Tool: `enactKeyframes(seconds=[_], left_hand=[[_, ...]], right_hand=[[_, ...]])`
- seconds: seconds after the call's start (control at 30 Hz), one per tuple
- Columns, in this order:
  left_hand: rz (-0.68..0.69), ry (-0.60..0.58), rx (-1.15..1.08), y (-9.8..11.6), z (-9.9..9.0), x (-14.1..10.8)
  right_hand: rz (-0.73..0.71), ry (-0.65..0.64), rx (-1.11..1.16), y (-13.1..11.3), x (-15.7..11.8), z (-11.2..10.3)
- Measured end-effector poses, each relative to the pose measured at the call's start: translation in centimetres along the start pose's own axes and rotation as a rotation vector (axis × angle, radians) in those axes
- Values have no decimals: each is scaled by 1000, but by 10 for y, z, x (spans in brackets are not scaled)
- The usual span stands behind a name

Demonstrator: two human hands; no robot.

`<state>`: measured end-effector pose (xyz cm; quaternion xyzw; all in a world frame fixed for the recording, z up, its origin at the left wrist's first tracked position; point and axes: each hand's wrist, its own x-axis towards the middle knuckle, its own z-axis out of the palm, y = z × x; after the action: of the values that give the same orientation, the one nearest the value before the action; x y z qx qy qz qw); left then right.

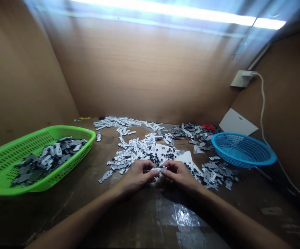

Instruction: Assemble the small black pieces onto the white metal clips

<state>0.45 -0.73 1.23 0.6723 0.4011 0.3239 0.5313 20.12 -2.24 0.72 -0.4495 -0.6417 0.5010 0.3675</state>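
Note:
My left hand (141,173) pinches one end of a small whitish metal piece (156,169) in the middle of the view. The fingertips of my right hand (177,173) close on the other end of the same piece. Just beyond the fingers, small black round parts (162,154) lie scattered on a white sheet (186,157). White metal pieces (136,148) are heaped behind and to the left of my hands. More greyish pieces (214,173) lie to the right of my right hand.
A green basket (69,169) with grey and white pieces stands at the left. At the right is a blue basket (243,160), near a white card (238,122) and a cable (262,114). Something red (208,127) lies by the back pile. Wooden panels (139,76) enclose the table.

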Motion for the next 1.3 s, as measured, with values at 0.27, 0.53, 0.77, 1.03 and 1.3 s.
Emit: enactKeyframes(seconds=[0.27,0.53,0.77,1.03,1.3], left_hand=[[35,-48,19,5,4,-3],[35,-16,52,1,5,-1],[210,121,425,13,-10,4],[18,929,985,35,-147,-21],[37,646,1214,8,-158,-63]], right_hand=[[21,-8,103,-2,-3,0],[-35,48,21,5,1,3],[-134,115,-222,6,3,-1],[-291,303,-462,9,5,-21],[-389,292,-578,12,4,-22]])
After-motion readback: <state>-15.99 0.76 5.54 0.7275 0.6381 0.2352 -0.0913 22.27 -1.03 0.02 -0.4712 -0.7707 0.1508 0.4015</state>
